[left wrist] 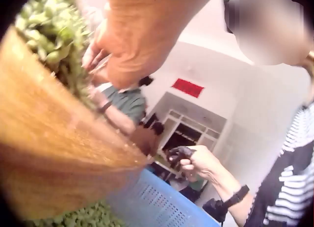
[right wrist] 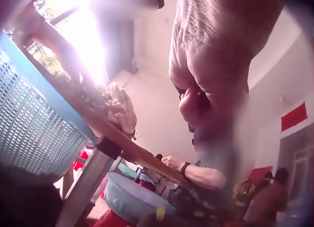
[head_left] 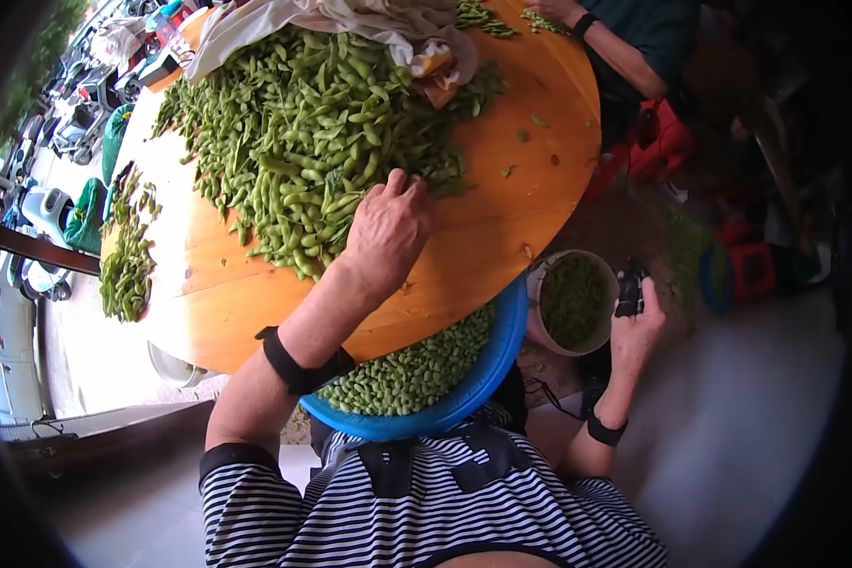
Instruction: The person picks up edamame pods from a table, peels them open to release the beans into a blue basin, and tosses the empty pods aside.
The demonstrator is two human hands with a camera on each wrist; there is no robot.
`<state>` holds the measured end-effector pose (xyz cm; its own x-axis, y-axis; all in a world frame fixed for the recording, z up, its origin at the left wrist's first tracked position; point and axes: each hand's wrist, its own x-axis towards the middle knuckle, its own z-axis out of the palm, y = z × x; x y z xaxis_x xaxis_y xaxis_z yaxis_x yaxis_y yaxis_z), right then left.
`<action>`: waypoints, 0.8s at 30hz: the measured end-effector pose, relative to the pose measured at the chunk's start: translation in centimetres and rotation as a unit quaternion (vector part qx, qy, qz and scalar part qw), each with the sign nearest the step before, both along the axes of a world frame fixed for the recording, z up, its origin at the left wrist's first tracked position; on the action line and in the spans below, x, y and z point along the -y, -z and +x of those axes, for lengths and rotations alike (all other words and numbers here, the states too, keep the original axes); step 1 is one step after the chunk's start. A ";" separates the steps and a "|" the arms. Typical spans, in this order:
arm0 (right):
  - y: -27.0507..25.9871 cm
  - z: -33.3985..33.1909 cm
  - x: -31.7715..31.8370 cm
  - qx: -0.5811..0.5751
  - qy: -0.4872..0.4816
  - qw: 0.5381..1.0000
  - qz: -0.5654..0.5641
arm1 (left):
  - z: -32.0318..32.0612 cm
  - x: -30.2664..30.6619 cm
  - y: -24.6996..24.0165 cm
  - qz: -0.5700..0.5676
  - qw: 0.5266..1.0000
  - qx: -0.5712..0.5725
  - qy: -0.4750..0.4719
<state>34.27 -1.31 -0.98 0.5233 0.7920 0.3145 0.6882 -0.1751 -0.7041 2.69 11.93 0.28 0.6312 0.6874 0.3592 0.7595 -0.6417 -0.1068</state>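
Observation:
A big heap of green soybean pods (head_left: 303, 142) covers much of the round wooden table (head_left: 483, 246). My left hand (head_left: 388, 232) reaches over the table to the heap's near right edge, fingers bent down at the pods; its fingertips are hidden, so I cannot tell whether they grip a pod. My right hand (head_left: 637, 322) is raised beside a white bucket (head_left: 532, 308) with green scraps (head_left: 577, 298) in it. Black coverings (left wrist: 180, 153) wrap some of its loosely bent fingers, and nothing shows between them. Below the table edge, a blue basket (head_left: 511, 331) holds shelled green beans (head_left: 412, 374).
A pale cloth (head_left: 350, 14) lies over the heap's far side. A smaller pile of pods (head_left: 128, 265) is at the table's left. Across the table, another person's hand (head_left: 563, 11) is near more pods (head_left: 483, 17). A red stool (head_left: 658, 137) stands at right.

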 end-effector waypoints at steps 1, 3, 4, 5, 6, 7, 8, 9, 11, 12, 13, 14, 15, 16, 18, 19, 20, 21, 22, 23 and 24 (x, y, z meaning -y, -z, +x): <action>0.2 -0.3 0.1 0.005 0.006 1.000 0.001 | 0.1 -0.2 -0.5 -0.037 0.999 -0.017 0.003; 1.3 -0.4 0.6 -0.038 -0.013 0.999 -0.008 | 0.0 -0.4 -0.8 -0.038 0.999 -0.030 0.022; 1.5 -0.5 0.7 -0.077 -0.036 0.996 -0.019 | -0.1 -0.2 -0.9 -0.035 0.999 -0.033 0.024; 1.5 -1.1 0.8 -0.095 -0.055 0.994 -0.009 | -0.1 0.2 -1.1 -0.050 0.998 -0.007 0.035; 1.0 -1.8 0.8 -0.097 -0.052 0.994 -0.006 | -0.2 0.8 -1.4 -0.065 0.997 0.019 0.046; 0.3 -2.6 0.8 -0.137 -0.091 0.986 -0.009 | -0.2 1.5 -1.7 -0.054 0.995 0.060 0.060; -0.1 -3.4 0.8 -0.175 -0.130 0.976 -0.013 | -0.2 2.4 -2.0 -0.054 0.995 0.057 0.064; -0.1 -4.0 0.7 -0.201 -0.170 0.964 -0.028 | -0.1 3.3 -2.2 -0.111 0.986 0.117 0.041; -1.5 -6.5 0.4 -0.263 -0.237 0.933 -0.060 | -0.2 3.9 -1.8 -0.159 0.950 0.253 0.087; -1.9 -7.6 0.3 -0.267 -0.276 0.921 -0.063 | -0.1 4.5 -2.0 -0.161 0.950 0.253 0.090; -2.2 -8.6 0.0 -0.244 -0.313 0.916 -0.054 | 0.0 5.7 -2.6 -0.289 0.896 0.333 0.050; -2.4 -9.5 -0.2 -0.222 -0.350 0.909 -0.046 | 0.1 6.7 -3.0 -0.410 0.818 0.404 0.009; -2.8 -10.4 -0.5 -0.271 -0.352 0.892 -0.079 | -0.1 7.5 -3.0 -0.519 0.706 0.480 -0.042; -2.9 -11.1 -0.7 -0.283 -0.368 0.882 -0.082 | -0.2 7.9 -2.9 -0.521 0.704 0.481 -0.043; -2.9 -12.1 -1.0 -0.378 -0.383 0.839 -0.084 | -0.6 8.4 -2.7 -0.607 0.571 0.550 -0.053; -3.0 -12.4 -1.1 -0.378 -0.382 0.839 -0.087 | -0.7 8.5 -2.3 -0.613 0.558 0.556 -0.051; -3.2 -12.7 -1.3 -0.384 -0.391 0.831 -0.101 | -0.8 8.6 -2.2 -0.615 0.555 0.558 -0.052; -3.4 -12.8 -1.4 -0.389 -0.398 0.823 -0.115 | -0.8 8.7 -2.1 -0.617 0.535 0.576 -0.050; -3.6 -12.8 -1.5 -0.387 -0.397 0.823 -0.119 | -0.8 8.7 -1.9 -0.618 0.514 0.593 -0.049; -3.8 -12.9 -1.6 -0.407 -0.399 0.810 -0.139 | -0.9 8.8 -1.7 -0.619 0.511 0.594 -0.049; -3.9 -12.9 -1.7 -0.426 -0.400 0.796 -0.159 | -0.9 8.8 -1.6 -0.612 0.516 0.597 -0.048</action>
<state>21.42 0.39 2.95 -0.2715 0.9478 -0.1674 -0.0334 -0.1831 -0.9825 1.81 3.15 1.83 0.4038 0.8684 -0.2877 -0.1516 0.3737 0.9151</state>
